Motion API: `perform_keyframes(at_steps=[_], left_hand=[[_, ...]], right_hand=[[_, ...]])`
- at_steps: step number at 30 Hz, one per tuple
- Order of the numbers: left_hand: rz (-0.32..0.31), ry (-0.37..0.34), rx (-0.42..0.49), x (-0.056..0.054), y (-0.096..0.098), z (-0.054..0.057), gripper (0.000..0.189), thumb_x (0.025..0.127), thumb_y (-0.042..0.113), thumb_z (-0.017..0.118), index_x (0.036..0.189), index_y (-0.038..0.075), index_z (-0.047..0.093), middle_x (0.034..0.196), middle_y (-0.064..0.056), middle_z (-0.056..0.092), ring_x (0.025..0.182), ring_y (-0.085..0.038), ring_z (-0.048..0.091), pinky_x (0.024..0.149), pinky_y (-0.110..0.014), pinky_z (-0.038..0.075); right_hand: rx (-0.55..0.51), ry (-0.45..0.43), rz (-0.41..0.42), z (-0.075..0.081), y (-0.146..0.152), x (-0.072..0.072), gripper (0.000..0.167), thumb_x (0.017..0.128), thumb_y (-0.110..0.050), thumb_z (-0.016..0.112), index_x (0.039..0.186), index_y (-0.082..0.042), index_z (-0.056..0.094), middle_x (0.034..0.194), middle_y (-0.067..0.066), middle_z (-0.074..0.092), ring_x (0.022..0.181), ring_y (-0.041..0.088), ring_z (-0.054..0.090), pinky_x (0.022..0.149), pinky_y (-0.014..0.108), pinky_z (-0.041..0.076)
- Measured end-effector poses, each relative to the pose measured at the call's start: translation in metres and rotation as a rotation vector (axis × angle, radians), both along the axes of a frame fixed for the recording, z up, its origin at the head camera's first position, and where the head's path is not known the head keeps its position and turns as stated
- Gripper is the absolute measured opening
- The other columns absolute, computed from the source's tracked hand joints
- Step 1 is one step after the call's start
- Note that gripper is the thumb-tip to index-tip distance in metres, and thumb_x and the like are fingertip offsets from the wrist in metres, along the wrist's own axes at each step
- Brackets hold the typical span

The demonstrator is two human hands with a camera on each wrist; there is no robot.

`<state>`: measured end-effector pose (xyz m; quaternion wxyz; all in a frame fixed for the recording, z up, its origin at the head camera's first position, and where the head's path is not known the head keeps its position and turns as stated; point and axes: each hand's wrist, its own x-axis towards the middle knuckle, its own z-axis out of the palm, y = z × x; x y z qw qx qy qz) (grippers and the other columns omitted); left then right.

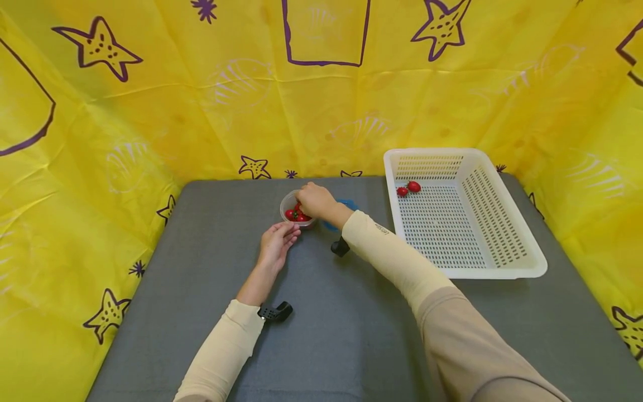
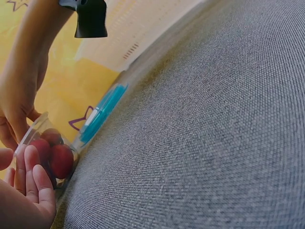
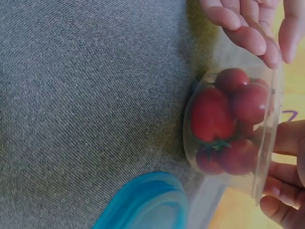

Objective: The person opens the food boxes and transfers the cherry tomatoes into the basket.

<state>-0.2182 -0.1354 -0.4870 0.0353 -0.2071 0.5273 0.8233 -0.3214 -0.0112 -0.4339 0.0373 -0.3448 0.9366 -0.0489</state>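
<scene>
Resting on the grey surface (image 1: pixel 321 335), directly ahead of the left hand (image 1: pixel 275 245), a clear plastic container (image 1: pixel 288 200) was found, part-filled with red cherry tomatoes (image 3: pixel 213 114). Its near rim is pinched between the left thumb and fingers. The right hand (image 1: pixel 317 201) is placed over the container mouth, fingers bent; whether a tomato is gripped cannot be determined. A blue lid (image 3: pixel 152 205) is noted just right of the right hand, partly hidden by the wrist in the head view. Farther right, two loose tomatoes (image 1: pixel 414 186) are held in a white slotted basket (image 1: pixel 494 218).
</scene>
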Motion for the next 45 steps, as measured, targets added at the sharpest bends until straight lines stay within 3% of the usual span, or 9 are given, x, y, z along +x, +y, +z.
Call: perform_keyframes(at_steps=[12, 19, 23, 36, 45], left_hand=[[-0.001, 0.001, -0.001, -0.001, -0.001, -0.001, 0.006, 0.097, 0.009, 0.057, 0.091, 0.009, 0.056, 0.071, 0.005, 0.070, 0.066, -0.006, 0.067, 0.071, -0.022, 0.053], [-0.007, -0.002, -0.005, 0.000, -0.001, 0.000, 0.005, 0.097, 0.011, 0.058, 0.093, 0.008, 0.056, 0.072, 0.005, 0.070, 0.067, -0.007, 0.067, 0.071, -0.022, 0.053], [-0.002, -0.003, -0.007, 0.000, -0.001, 0.000, 0.005, 0.097, 0.010, 0.058, 0.093, 0.008, 0.056, 0.072, 0.004, 0.070, 0.067, -0.007, 0.067, 0.071, -0.022, 0.053], [0.001, 0.002, -0.011, 0.000, 0.000, 0.001, 0.005, 0.097, 0.009, 0.057, 0.091, 0.010, 0.057, 0.072, 0.004, 0.070, 0.067, -0.007, 0.067, 0.073, -0.023, 0.053], [0.001, 0.026, 0.009, 0.000, 0.001, -0.001, 0.008, 0.096, 0.008, 0.058, 0.089, 0.010, 0.057, 0.071, 0.005, 0.071, 0.066, -0.006, 0.067, 0.068, -0.021, 0.051]], right_hand=[[-0.115, 0.010, 0.041, 0.014, 0.011, -0.003, 0.016, 0.093, -0.019, 0.063, 0.101, -0.008, 0.071, 0.096, 0.007, 0.070, 0.093, 0.024, 0.061, 0.081, 0.034, 0.055], [-0.207, -0.118, 0.031, 0.027, 0.024, -0.006, 0.022, 0.094, -0.015, 0.063, 0.111, -0.003, 0.069, 0.108, 0.011, 0.071, 0.097, 0.025, 0.065, 0.089, 0.035, 0.053], [-0.242, -0.163, 0.013, 0.034, 0.034, -0.008, 0.021, 0.095, -0.013, 0.061, 0.111, -0.001, 0.068, 0.108, 0.013, 0.070, 0.097, 0.026, 0.066, 0.087, 0.036, 0.053], [-0.317, -0.193, -0.045, 0.049, 0.068, -0.017, 0.027, 0.094, -0.014, 0.063, 0.117, 0.001, 0.066, 0.113, 0.016, 0.070, 0.103, 0.029, 0.065, 0.091, 0.038, 0.053], [-0.364, -0.147, -0.057, 0.056, 0.091, -0.024, 0.027, 0.092, -0.009, 0.064, 0.114, 0.005, 0.066, 0.112, 0.022, 0.068, 0.103, 0.034, 0.064, 0.091, 0.043, 0.052]])
